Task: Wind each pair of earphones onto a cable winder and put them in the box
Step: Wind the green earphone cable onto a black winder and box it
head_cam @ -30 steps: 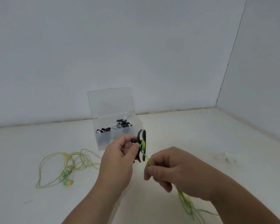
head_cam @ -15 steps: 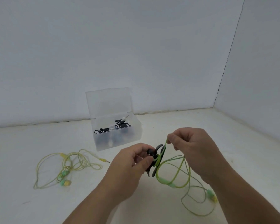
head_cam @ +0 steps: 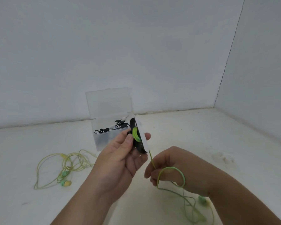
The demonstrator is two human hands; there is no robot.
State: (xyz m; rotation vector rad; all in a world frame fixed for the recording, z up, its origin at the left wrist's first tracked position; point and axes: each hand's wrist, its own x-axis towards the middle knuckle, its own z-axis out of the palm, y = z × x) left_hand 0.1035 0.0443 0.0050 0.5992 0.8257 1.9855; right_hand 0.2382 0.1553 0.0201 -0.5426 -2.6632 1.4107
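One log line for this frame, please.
step: winding | left hand: holds cable winder | right hand: pinches green cable | box: open | yellow earphones: unwound

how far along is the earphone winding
Done: wound black-and-white earphones lie in the clear box. In hand: the left hand holds the winder with a few green turns; the right hand pinches the green cable. Left: finish this pair, box it, then the loose yellow pair.
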